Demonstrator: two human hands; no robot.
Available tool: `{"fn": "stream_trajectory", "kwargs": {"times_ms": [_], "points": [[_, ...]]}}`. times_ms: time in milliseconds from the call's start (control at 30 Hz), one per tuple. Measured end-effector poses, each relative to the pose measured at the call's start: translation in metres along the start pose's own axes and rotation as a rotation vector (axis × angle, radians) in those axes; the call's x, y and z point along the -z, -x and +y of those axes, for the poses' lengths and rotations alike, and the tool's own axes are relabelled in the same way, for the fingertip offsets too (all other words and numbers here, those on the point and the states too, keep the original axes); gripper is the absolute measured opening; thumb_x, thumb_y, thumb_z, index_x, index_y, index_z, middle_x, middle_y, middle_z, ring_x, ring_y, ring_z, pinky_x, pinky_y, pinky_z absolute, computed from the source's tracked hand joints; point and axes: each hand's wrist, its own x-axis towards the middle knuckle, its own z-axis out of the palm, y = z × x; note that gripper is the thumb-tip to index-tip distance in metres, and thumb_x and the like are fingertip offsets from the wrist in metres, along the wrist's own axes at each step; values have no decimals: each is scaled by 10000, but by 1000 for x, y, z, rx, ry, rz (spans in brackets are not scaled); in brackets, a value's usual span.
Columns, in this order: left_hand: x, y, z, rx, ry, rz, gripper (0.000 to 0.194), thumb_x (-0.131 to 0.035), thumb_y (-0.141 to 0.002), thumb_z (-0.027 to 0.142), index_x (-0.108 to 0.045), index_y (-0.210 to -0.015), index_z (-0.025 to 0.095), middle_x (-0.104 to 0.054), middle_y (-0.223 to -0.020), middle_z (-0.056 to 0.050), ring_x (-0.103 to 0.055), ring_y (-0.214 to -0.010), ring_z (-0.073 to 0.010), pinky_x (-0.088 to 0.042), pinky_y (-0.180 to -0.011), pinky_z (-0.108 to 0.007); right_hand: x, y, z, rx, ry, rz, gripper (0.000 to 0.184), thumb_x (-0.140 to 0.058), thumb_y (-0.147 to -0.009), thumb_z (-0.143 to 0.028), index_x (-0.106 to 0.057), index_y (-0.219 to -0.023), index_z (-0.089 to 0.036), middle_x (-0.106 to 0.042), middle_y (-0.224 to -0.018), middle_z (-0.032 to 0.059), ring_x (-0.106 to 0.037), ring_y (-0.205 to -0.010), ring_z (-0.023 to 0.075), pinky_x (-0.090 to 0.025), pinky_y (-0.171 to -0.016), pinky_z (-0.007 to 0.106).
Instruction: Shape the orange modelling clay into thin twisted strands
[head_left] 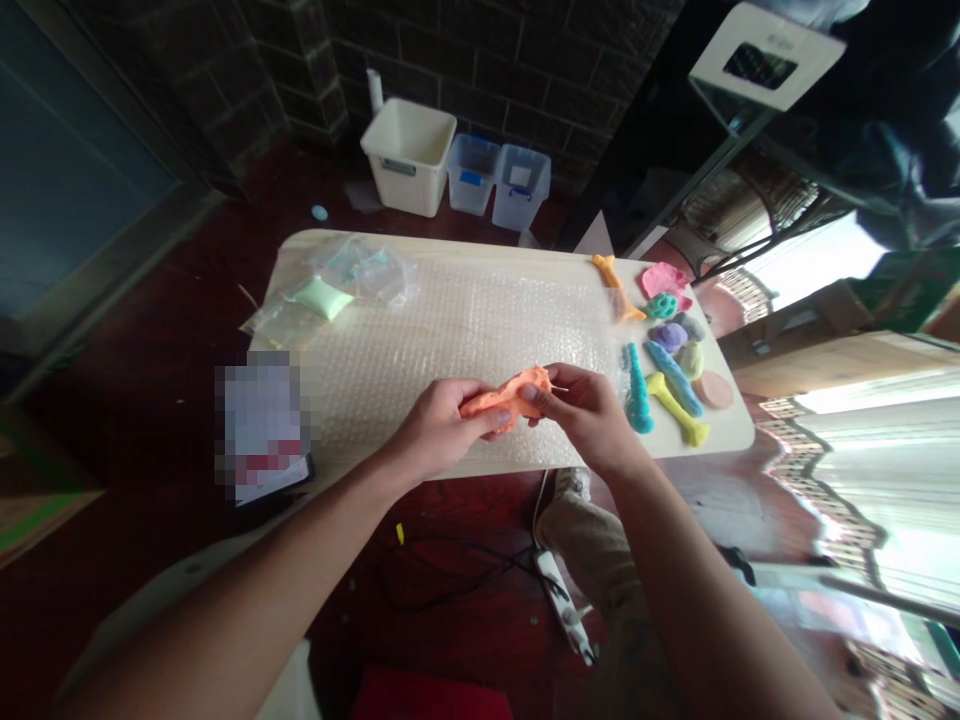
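- the orange clay (510, 397) was up in both hands, over the near part of the bubble wrap (480, 320); two-handed support probably suited so soft and uneven a lump.
- the bubble wrap lay across the middle of the table (735, 425), perhaps to keep clay off the wood.
- shaped pieces stood grouped at the right end, among them a yellow bone-shaped piece (679, 412) and a teal strip (638, 392), seemingly to leave the middle for working.
- a pale green packet (324, 297) lay at the far left, likely there to be out of the way.
- the left hand (439, 425) gripped the clay's left end, thumb laid along the near side, its other fingers mostly hidden.
- the right hand (596, 408) pinched the right end, thumb pressed on top, fingers curled around behind and below.
- both forearms reached forward and inward, converging on the clay.
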Motion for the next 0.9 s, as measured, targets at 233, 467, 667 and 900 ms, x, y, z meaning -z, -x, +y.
{"fn": "stream_trajectory", "kwargs": {"times_ms": [233,467,667,900], "points": [[4,2,2,-69,-96,-19,200,-743,-853,332,-762,-861,134,-751,-801,-83,-675,-700,-174,-552,-643,-289,4,1,1,-29,68,-155,354,-790,-850,-501,-782,-875,-148,-725,-773,49,-607,-655,132,-503,-631,285],[-1,5,7,58,128,-55,305,-758,-848,400,-728,-933,109,-730,-847,-87,-675,-731,-168,-576,-699,-315,-4,-1,6,-107,-56,-109,329,-814,-829,-452,-715,-772,-144,-680,-680,34,-598,-603,126,-470,-564,262],[2,5,10,51,157,-57,302,-806,-816,378,-719,-863,92,-704,-778,-68,-653,-684,-153,-569,-684,-314,-3,2,-1,-57,1,-176,353,-721,-917,-496,-721,-834,-153,-677,-712,31,-593,-615,121,-463,-553,252],[1,5,11,84,169,-70,292,-779,-836,366,-730,-935,96,-715,-831,-75,-662,-745,-168,-570,-717,-328,-4,1,3,-32,28,-126,336,-748,-907,-456,-720,-792,-141,-661,-656,23,-569,-561,112,-446,-526,252]]}}
